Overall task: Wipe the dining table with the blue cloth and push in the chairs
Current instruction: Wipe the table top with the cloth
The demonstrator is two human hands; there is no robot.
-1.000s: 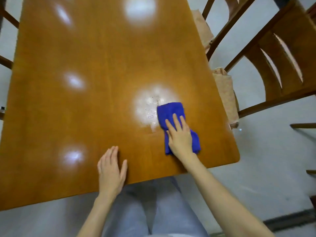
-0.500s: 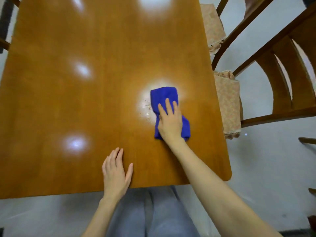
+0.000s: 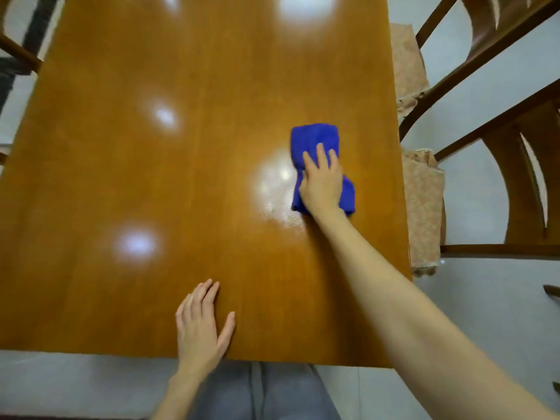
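Left hand (image 3: 201, 334) rests flat, fingers straight, on the dining table (image 3: 121, 177) at lower centre of the frame. Blue cloth (image 3: 313, 136) lies bunched on the tabletop, right of centre. Right hand (image 3: 321, 184) presses it palm down, fingers extended. Two wooden chairs (image 3: 521, 189) stand at the right, cushioned seats just beside the table edge.

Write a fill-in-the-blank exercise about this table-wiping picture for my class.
1. The right hand presses a ____ cloth onto the wood.
2. The left hand lies flat and holds ____.
3. Wooden chairs stand on the person's ____ side of the table.

Missing words: blue; nothing; right.
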